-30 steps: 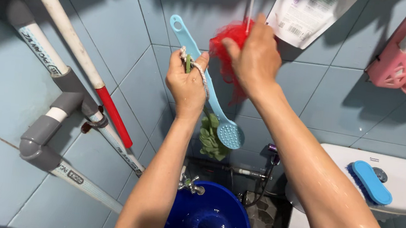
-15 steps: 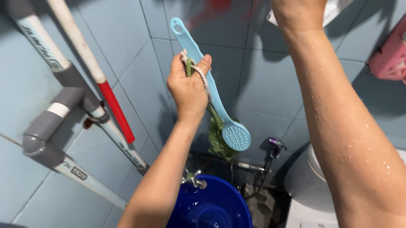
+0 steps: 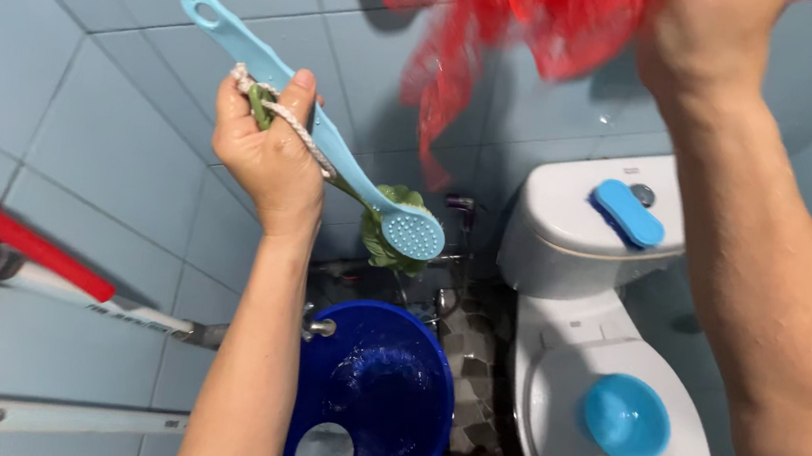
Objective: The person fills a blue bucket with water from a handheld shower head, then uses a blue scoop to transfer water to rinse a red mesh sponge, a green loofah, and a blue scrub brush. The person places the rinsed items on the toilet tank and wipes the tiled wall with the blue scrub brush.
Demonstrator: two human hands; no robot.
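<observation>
Above the blue bucket (image 3: 378, 396), the left hand (image 3: 267, 158) stays fisted around the light-blue brush (image 3: 333, 155) and a green pouf's (image 3: 388, 231) cord. The right hand (image 3: 713, 34), now back in view at the top edge, grips the red pouf (image 3: 499, 17), which blurs as it swings. The view has tipped down, showing the toilet (image 3: 569, 305) and a dipper (image 3: 629, 422) on its lid.

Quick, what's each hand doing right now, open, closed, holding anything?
Left hand: closed on the light blue bath brush and a cord.
Right hand: closed, holding the red mesh sponge.
</observation>
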